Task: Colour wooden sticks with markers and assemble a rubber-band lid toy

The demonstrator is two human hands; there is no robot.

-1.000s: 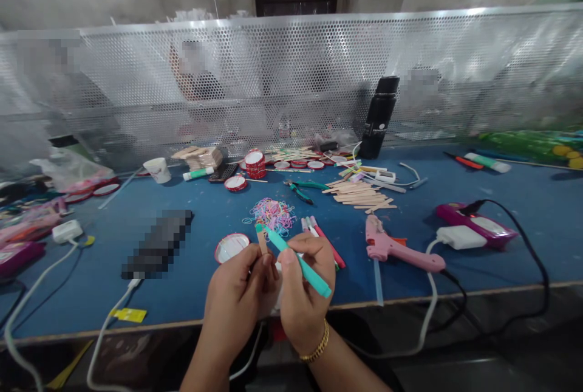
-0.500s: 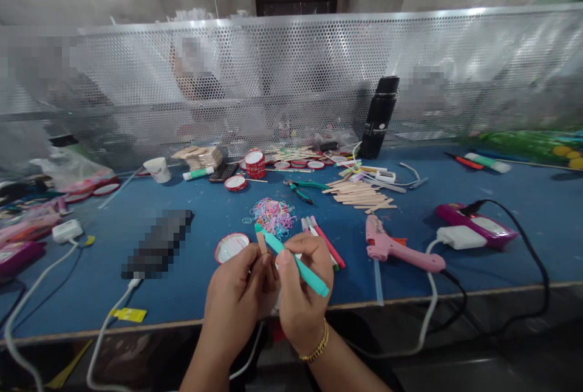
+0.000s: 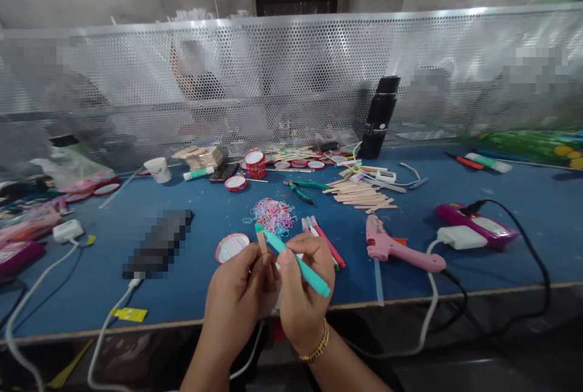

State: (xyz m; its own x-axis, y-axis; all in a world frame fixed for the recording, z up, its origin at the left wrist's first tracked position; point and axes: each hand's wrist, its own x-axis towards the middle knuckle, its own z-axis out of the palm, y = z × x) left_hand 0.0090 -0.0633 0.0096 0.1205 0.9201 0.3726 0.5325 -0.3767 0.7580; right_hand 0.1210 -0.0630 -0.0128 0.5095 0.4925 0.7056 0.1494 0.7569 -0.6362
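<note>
Near the table's front edge, my left hand (image 3: pixel 239 285) pinches a wooden stick (image 3: pixel 262 241) that points up and away from me. My right hand (image 3: pixel 303 285) grips a turquoise marker (image 3: pixel 310 275), its tip touching the stick's upper end, which is coloured turquoise. Just beyond my hands lies a heap of small coloured rubber bands (image 3: pixel 273 216). A red-rimmed round lid (image 3: pixel 232 247) rests left of the heap. Several markers (image 3: pixel 325 240) lie right of it, partly behind my right hand.
A pink glue gun (image 3: pixel 401 252) lies to the right, with wooden sticks (image 3: pixel 362 194) and pliers (image 3: pixel 303 189) farther back. A dark phone (image 3: pixel 159 243) is at the left. A black bottle (image 3: pixel 379 118) stands by the perforated metal divider (image 3: pixel 291 76).
</note>
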